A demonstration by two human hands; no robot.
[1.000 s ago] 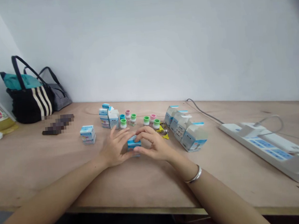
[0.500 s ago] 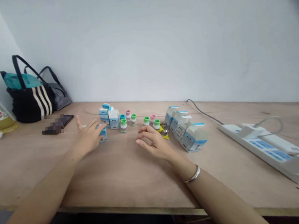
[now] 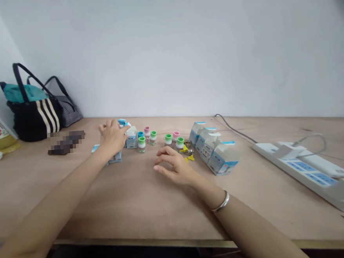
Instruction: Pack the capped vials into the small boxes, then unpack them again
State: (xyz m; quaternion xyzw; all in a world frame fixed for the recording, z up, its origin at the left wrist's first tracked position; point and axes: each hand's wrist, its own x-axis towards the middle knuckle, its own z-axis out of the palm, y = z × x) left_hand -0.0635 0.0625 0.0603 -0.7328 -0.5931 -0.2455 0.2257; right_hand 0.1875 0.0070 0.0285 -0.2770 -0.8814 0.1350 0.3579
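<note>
On the table (image 3: 131,214) are shown the left hand (image 3: 112,136), whose grip cannot be told, the right hand (image 3: 177,167), whose grip is slightly parted, boxes (image 3: 131,142) partly covered by the left hand, and small bottles (image 3: 141,145) placed beside these.

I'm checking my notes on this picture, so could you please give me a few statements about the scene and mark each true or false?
1. The left hand hides part of the blue-and-white boxes left of the small bottles. True.
2. The right hand grips a phone. False: no object shows in its loosely curled fingers.
3. A silvery bracelet circles the left wrist. False: it is on the right wrist.
4. The row of open boxes stands right of the yellow pieces. True.
5. The power strip lies at the table's left end. False: it lies at the right.
</note>
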